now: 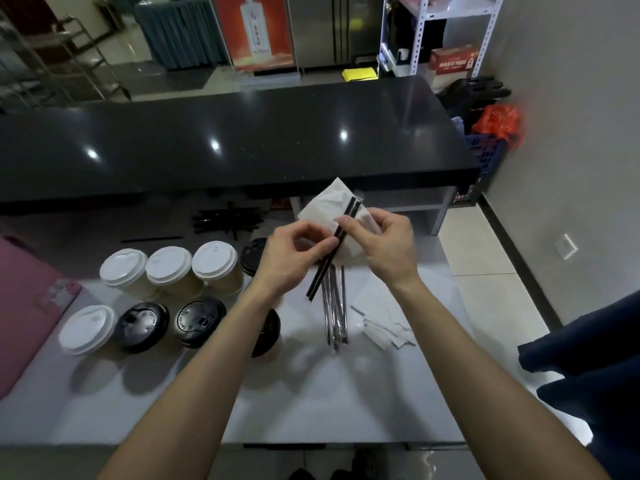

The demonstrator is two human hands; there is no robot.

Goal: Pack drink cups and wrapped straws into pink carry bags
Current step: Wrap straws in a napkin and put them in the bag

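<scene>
Both hands mid-frame pinch two black straws (332, 247) over a napkin (332, 206), left hand (294, 258) low, right hand (384, 240) high, axis lower-left to upper-right; bag (20, 306) far left, cups (169, 268) between

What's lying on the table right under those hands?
Several wrapped straws lie side by side below the left hand and right hand. Torn white wrapper scraps sit beside them. The straws' upper ends are covered.
</scene>
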